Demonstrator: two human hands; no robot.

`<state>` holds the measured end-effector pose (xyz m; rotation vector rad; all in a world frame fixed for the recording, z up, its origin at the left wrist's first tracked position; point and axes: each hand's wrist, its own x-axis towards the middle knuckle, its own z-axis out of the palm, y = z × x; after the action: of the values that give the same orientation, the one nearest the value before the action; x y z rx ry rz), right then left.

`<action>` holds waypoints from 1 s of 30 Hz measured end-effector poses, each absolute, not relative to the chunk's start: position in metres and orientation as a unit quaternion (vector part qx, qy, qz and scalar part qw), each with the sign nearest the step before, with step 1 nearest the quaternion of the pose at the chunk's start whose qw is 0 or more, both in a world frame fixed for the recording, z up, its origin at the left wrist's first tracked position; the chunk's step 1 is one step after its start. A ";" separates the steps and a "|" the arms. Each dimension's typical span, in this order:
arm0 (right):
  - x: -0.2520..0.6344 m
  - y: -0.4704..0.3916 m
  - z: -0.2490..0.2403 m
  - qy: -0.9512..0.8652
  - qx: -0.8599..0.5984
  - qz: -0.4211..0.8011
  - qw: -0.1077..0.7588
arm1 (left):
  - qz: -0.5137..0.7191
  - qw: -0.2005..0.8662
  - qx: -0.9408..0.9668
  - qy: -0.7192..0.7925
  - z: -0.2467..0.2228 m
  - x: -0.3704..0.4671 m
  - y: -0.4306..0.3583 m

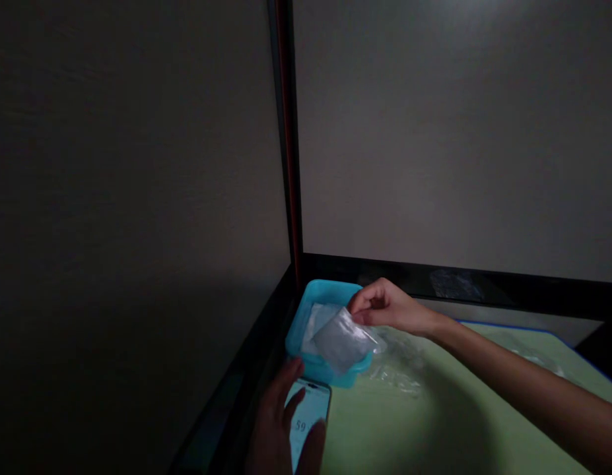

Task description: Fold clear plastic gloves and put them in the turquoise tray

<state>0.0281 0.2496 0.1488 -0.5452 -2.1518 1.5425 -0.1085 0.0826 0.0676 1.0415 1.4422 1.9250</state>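
Note:
My right hand pinches a corner of a clear plastic packet with something pale inside. The packet hangs tilted over the front right part of a turquoise plastic basket. More pale packets lie inside the basket, partly covered by the held one. My left hand is in front of the basket, its fingers apart with nothing in them. It hovers over or beside a phone with a lit screen showing digits, and hides part of it.
Crumpled clear plastic lies right of the basket on a green table. Further clear plastic is at the right. Another clear wrapper rests on the dark ledge behind. Walls meet in a corner behind the basket.

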 end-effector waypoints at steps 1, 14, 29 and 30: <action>0.034 0.245 0.150 -0.750 -0.194 0.594 0.219 | 0.721 0.291 0.359 0.516 0.079 -0.107 0.089; 0.063 0.196 0.143 -0.631 -0.277 0.690 0.223 | 0.649 0.425 0.319 0.544 0.099 -0.078 0.102; 0.048 0.240 0.129 -0.820 -0.282 0.461 0.188 | 0.598 0.503 0.282 0.557 0.069 -0.082 0.070; 0.042 0.249 0.128 -0.851 -0.293 0.402 0.168 | 0.576 0.511 0.298 0.563 0.065 -0.085 0.065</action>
<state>0.0415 0.2490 0.1277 -0.8342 -2.4199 1.1443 -0.0851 0.0649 0.0650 0.7177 1.3559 1.3869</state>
